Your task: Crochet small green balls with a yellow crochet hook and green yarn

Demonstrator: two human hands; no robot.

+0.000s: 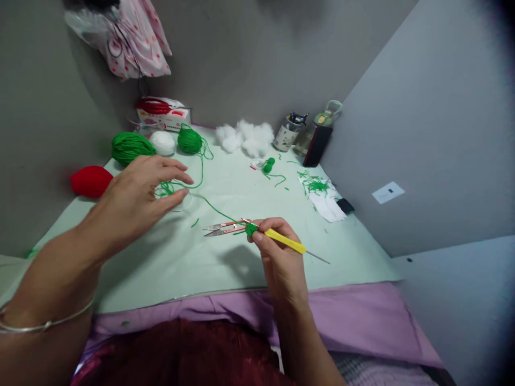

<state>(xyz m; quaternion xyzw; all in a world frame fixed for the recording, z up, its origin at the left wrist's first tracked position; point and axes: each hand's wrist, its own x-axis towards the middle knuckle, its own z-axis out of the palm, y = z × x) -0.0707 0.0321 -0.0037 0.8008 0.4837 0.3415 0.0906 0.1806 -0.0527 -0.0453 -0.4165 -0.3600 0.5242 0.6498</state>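
My right hand (pixel 281 246) pinches a crochet hook (pixel 285 240) with a yellow handle, along with a small green crocheted piece (pixel 251 229) at the hook's tip. A green yarn strand (pixel 219 209) runs from that piece leftward toward my left hand (pixel 147 185). The left hand is raised over the table's left side, thumb and fingers apart, and I see nothing gripped in it. Behind its fingers lie loose green yarn (pixel 164 188) and a clear round rim (pixel 183 205). Thread snips (pixel 225 228) with orange handles lie on the table, partly hidden by the right hand.
Along the back are green yarn balls (pixel 190 139), a white ball (pixel 163 143), white stuffing (pixel 245 138), a pen holder (pixel 287 134), a bottle (pixel 306 139) and a leaning phone (pixel 317 146). Yarn scraps (pixel 316 186) lie on tissue (pixel 328 208) at right; a red ball (pixel 92 181) sits left.
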